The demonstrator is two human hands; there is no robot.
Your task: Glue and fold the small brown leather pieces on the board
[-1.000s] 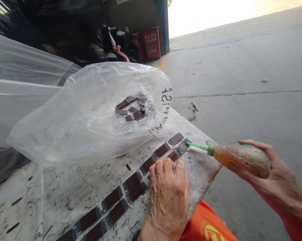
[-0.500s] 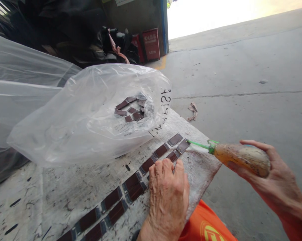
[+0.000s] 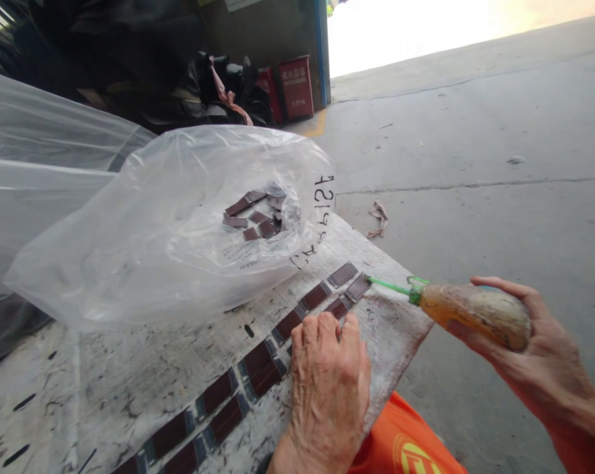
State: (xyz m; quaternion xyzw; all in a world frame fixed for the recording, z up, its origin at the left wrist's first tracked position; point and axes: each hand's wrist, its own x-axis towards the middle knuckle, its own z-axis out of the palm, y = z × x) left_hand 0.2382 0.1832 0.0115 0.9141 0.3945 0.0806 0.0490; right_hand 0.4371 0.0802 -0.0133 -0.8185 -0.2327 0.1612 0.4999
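My right hand [image 3: 549, 355] is wrapped round a stained squeeze bottle [image 3: 460, 309] that holds amber liquid. The tip of its thin green nozzle [image 3: 389, 286] meets the outer edge of the end dark piece [image 3: 358, 287] in the near row. My left hand [image 3: 330, 382] rests palm down over the near row, its fingers bent and slightly apart, covering some pieces. Small flat brown rectangles with dark or clear borders run in two rows across the pale, stained work surface [image 3: 144, 355], among them a far-row piece [image 3: 287, 324].
A large clear plastic bag [image 3: 129, 250] with printed letters lies behind the rows, with several brown pieces [image 3: 238, 205] in its mouth. Beyond the table's corner is concrete floor [image 3: 475, 217] with a scrap [image 3: 378, 219] on it. Red boxes [image 3: 296, 87] stand by the wall.
The whole view has shifted slightly, so everything sits a little further left. Both hands and the bottle keep nearly the same positions, with the nozzle tip still at the end piece.
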